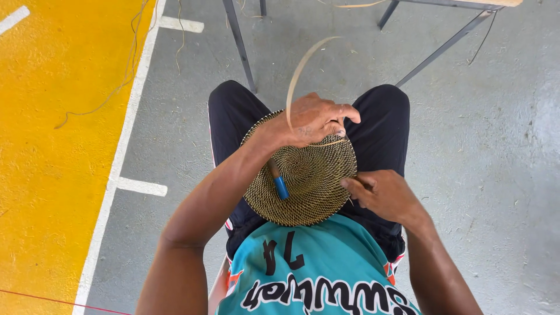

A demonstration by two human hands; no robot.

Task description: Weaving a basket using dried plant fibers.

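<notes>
A round woven disc (pixel 309 181) of dark and pale coiled fibre rests on my lap, across black shorts. My left hand (pixel 312 119) lies over its far edge, fingers pinched on a thin pale cane strip (pixel 298 73) that arcs upward and away. My right hand (pixel 382 195) grips the disc's right rim, fingers curled. A small tool with a blue handle (pixel 280 185) lies on the disc's left half, partly under my left wrist.
Grey concrete floor (pixel 484 151) surrounds me, with a yellow painted area (pixel 52 146) and white lines at left. Metal table legs (pixel 240 41) stand ahead, another slanted leg (pixel 443 49) at upper right. Loose fibre strands lie on the floor.
</notes>
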